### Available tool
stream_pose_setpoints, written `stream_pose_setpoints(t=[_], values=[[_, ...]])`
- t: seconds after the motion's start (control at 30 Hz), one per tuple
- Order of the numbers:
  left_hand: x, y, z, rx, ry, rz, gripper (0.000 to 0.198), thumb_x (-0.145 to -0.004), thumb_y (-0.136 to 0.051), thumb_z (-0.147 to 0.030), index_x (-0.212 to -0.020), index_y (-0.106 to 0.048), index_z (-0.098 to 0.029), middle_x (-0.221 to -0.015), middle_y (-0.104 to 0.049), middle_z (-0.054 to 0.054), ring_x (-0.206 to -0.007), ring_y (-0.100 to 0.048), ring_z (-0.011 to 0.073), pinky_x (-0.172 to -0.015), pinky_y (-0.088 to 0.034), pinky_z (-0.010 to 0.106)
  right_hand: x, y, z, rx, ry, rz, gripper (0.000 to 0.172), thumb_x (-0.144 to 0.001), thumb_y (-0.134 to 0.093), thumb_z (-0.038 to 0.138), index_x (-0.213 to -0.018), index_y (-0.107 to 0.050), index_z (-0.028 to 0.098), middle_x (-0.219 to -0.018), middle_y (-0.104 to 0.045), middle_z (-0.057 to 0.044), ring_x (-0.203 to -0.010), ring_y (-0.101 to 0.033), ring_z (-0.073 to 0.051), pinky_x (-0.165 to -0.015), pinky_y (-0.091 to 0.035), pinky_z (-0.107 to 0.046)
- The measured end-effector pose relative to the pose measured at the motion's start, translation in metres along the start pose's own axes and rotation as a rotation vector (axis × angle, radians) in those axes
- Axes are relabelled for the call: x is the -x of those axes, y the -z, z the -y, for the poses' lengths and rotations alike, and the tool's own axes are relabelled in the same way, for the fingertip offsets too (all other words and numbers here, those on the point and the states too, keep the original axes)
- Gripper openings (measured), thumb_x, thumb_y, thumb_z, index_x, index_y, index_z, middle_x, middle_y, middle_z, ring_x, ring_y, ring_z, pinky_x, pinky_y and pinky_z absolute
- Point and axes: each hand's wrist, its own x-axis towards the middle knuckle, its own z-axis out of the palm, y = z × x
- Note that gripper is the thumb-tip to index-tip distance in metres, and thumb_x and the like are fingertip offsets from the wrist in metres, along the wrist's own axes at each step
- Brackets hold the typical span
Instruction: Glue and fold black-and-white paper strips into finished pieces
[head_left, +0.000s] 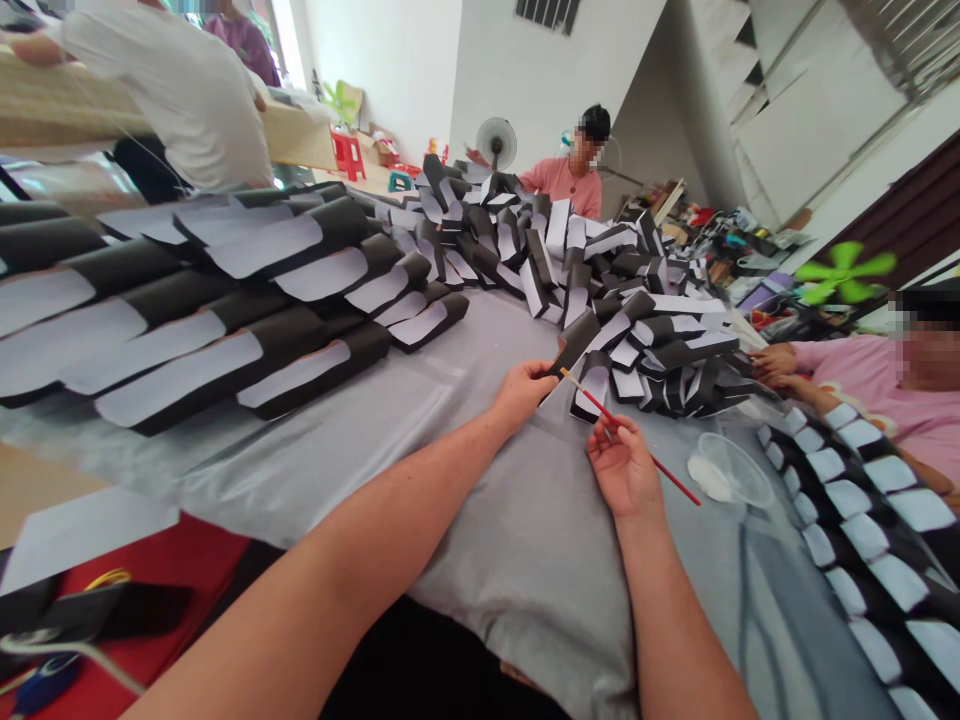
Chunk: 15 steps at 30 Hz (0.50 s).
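Note:
My left hand (523, 388) pinches the corner of a black-and-white folded paper piece (579, 340) at the near edge of a big heap of such pieces (592, 270). My right hand (624, 468) grips a thin red-handled brush (634, 440), held slanted, its tip close to the piece in my left hand. Both hands hover over a grey cloth (525, 540) covering the table.
Rows of overlapping black-and-white pieces lie at the left (187, 320) and at the right (862, 500). A clear shallow dish with white paste (729, 472) sits right of my hand. Three other people work around the table. A red surface (165, 590) with dark objects lies bottom left.

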Motion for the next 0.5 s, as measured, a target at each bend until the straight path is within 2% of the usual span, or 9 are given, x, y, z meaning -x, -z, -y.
stream_pose_setpoints(t=[0.17,0.3,0.37,0.43,0.5], values=[[0.001,0.000,-0.001,0.000,-0.015,0.004,0.013,-0.059,-0.060,-0.015,-0.070,-0.068,-0.014,-0.055,-0.059,-0.004,-0.048,-0.046,0.0064,-0.049,-0.035,0.019,0.002,-0.003,-0.001,-0.016,-0.012,-0.035,0.015,-0.063,-0.066,0.015,-0.074,-0.064,0.025,-0.074,-0.071,0.005,-0.067,-0.065,-0.010,-0.061,-0.052,-0.024],[0.000,0.001,-0.001,-0.018,-0.028,-0.037,0.013,-0.059,-0.059,-0.017,-0.069,-0.067,-0.014,-0.054,-0.057,-0.005,-0.048,-0.045,0.0066,-0.049,-0.034,0.019,0.002,-0.006,0.008,-0.024,0.018,-0.065,0.013,-0.062,-0.063,0.015,-0.071,-0.062,0.024,-0.070,-0.070,0.005,-0.065,-0.064,-0.010,-0.061,-0.052,-0.024],[-0.002,0.002,0.000,-0.042,-0.030,-0.059,0.013,-0.059,-0.057,-0.017,-0.069,-0.066,-0.015,-0.053,-0.056,-0.005,-0.048,-0.044,0.0068,-0.048,-0.033,0.019,0.002,-0.005,0.018,-0.003,0.110,-0.097,0.011,-0.064,-0.062,0.018,-0.073,-0.061,0.024,-0.069,-0.069,0.005,-0.064,-0.063,-0.010,-0.060,-0.051,-0.024],[-0.003,0.003,0.002,-0.085,-0.044,-0.093,0.013,-0.060,-0.056,-0.017,-0.069,-0.065,-0.015,-0.052,-0.054,-0.005,-0.048,-0.043,0.0071,-0.049,-0.032,0.020,0.001,0.001,0.032,0.072,0.269,-0.169,0.011,-0.065,-0.060,0.021,-0.076,-0.060,0.024,-0.068,-0.067,0.006,-0.063,-0.062,-0.010,-0.059,-0.050,-0.023],[-0.005,0.004,0.004,-0.134,-0.075,-0.125,0.013,-0.060,-0.056,-0.018,-0.069,-0.065,-0.016,-0.053,-0.054,-0.005,-0.050,-0.044,0.0077,-0.050,-0.033,0.020,0.001,0.012,0.049,0.236,0.470,-0.329,0.012,-0.067,-0.059,0.024,-0.079,-0.059,0.023,-0.069,-0.064,0.005,-0.065,-0.062,-0.010,-0.058,-0.047,-0.022]])
